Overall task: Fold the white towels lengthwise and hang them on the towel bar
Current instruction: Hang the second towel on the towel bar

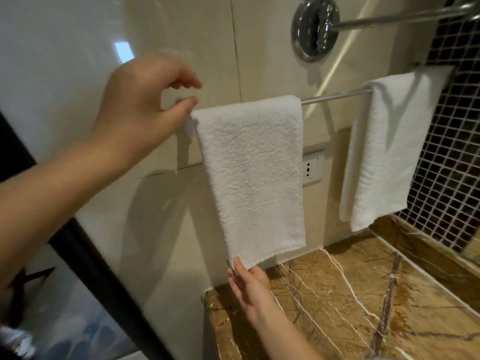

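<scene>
A bathroom wall (pixel 181 27) of pale glossy tiles stands behind a brown marble table (pixel 363 294). The left hand (pixel 137 105) is up at the left end of the towel bar (pixel 335 96), loosely open and holding nothing, its thumb tip just beside the top corner of the left towel (pixel 254 172). The right hand (pixel 250 284) is low, and it pinches the bottom corner of this towel lightly between the thumb and straight fingers. The left towel hangs folded over the bar. The right towel (pixel 389 152) hangs on the same bar (near its far end), apart from the first. Between them a socket (pixel 310 168) sits in the wall, a round chrome fitting (pixel 315 27) is above, and dark mosaic tiles (pixel 454 152) are on the right
</scene>
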Tool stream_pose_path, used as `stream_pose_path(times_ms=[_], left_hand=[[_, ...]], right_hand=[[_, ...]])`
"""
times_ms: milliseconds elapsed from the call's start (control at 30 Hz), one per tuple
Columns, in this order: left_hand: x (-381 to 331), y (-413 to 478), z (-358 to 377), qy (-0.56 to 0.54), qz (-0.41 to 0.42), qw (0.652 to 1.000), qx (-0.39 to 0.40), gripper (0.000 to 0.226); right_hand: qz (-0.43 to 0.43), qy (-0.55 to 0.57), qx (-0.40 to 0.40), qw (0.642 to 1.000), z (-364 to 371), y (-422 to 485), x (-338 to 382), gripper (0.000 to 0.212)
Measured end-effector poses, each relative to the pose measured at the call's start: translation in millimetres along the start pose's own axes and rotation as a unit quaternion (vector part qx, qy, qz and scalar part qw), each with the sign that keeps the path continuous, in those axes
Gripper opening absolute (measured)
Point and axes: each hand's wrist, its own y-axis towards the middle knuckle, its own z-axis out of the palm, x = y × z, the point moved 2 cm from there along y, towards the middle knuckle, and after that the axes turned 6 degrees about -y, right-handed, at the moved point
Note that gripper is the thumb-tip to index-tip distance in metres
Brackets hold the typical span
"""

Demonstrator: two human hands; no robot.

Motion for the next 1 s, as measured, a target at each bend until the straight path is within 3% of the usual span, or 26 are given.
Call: stream_pose_path(times_ms=[133, 200, 667, 1000], left_hand=[[3.4, 19.8, 6.5, -0.043, -0.049, 0.990, 0.127, 0.029], [3.8, 19.9, 10.9, -0.035, -0.034, 0.987, 0.150, 0.029], [14.6, 13.5, 15.9, -0.017, 0.083, 0.987, 0.136, 0.026], [18.1, 14.7, 22.1, -0.020, 0.079, 0.987, 0.140, 0.028]], right_hand=[[-0.024, -0.041, -0.011, 0.999, -2.4, -6.6, -0.3, 0.031], [-0.046, -0.080, -0.026, 0.995, -3.8, -10.4, -0.2, 0.026], [-0.099, -0.109, -0.022, 0.989, -8.3, -6.1, 9.4, 0.010], [-0.104, -0.110, -0.004, 0.988, -10.2, 2.0, 16.1, 0.005]])
